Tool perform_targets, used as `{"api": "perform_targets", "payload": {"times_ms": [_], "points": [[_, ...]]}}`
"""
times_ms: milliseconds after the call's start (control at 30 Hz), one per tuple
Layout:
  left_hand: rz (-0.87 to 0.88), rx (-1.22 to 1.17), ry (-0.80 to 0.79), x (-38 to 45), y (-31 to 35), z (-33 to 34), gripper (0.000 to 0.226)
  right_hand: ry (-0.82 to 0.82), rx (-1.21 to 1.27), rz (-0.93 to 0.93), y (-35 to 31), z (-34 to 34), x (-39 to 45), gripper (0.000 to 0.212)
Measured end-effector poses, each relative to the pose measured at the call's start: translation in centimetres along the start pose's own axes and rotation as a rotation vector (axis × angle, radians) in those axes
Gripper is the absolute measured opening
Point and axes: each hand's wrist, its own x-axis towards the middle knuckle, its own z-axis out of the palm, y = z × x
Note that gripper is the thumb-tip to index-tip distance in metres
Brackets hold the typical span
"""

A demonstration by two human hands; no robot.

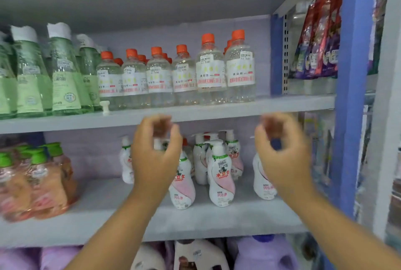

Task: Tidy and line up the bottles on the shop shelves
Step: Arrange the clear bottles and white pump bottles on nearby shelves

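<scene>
Clear bottles with orange caps (184,74) stand in a row on the upper shelf (217,111), next to green bottles with white caps (63,70) at the left. On the middle shelf (217,215) stand white and pink pump bottles (221,174), loosely grouped. My left hand (155,152) and my right hand (282,150) hover in front of the pump bottles, just below the upper shelf's edge. Both hands are blurred, fingers curled and apart, holding nothing. The left hand hides part of one pump bottle; the right hand hides the top of another.
A shrink-wrapped pack of orange bottles with green caps (34,183) sits at the left of the middle shelf. Purple and white jugs (264,252) fill the bottom shelf. A small white pump cap (106,107) lies on the upper shelf. A blue upright (351,96) bounds the right side.
</scene>
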Motion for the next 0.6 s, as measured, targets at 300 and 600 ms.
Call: {"api": "perform_targets", "payload": {"times_ms": [300,600], "points": [[-0.751,0.172,-0.481,-7.6,-12.4,0.1,0.092,-0.349,-0.325,0.580,10.7,9.4,-9.4,0.098],[-0.699,0.219,-0.426,-5.0,-17.8,-6.7,0.060,-0.142,-0.446,0.524,12.1,8.9,-8.3,0.046]]}}
